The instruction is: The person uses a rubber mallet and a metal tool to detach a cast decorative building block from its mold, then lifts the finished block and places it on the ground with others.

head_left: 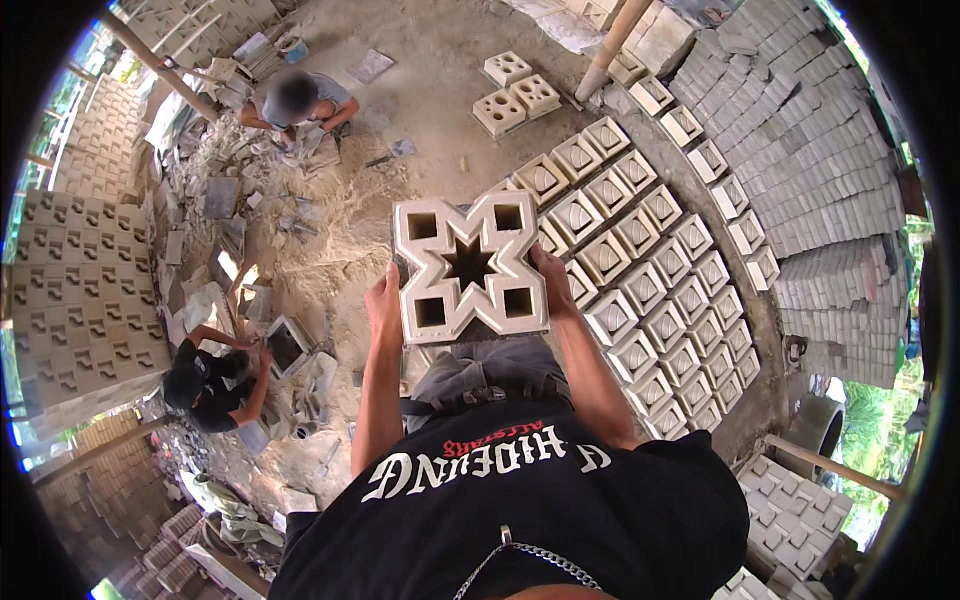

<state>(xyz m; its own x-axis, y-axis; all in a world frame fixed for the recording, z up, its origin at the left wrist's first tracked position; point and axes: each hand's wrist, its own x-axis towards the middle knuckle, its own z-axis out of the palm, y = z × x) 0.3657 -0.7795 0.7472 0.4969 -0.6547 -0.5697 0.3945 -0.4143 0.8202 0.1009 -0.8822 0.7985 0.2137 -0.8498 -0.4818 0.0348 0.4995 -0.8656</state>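
In front of my waist I hold a cream ventilation block (481,225) with a star-shaped hole in its middle and a square hole near each corner. A dark flat plate (480,331) shows beneath and around the block. My left hand (384,302) grips the left side, its thumb along the edge and its other fingers hidden underneath. On the opposite side, my right hand (556,284) is closed on the edge in the same way. Block and plate are off the ground, facing up toward me.
Rows of cream blocks (645,288) cover the ground to my right, with grey stacks (775,130) beyond. Three holed blocks (503,112) lie ahead. Two people crouch at left, one far (318,98), one nearer (235,385) holding a frame (288,350). A pole (612,50) stands ahead right.
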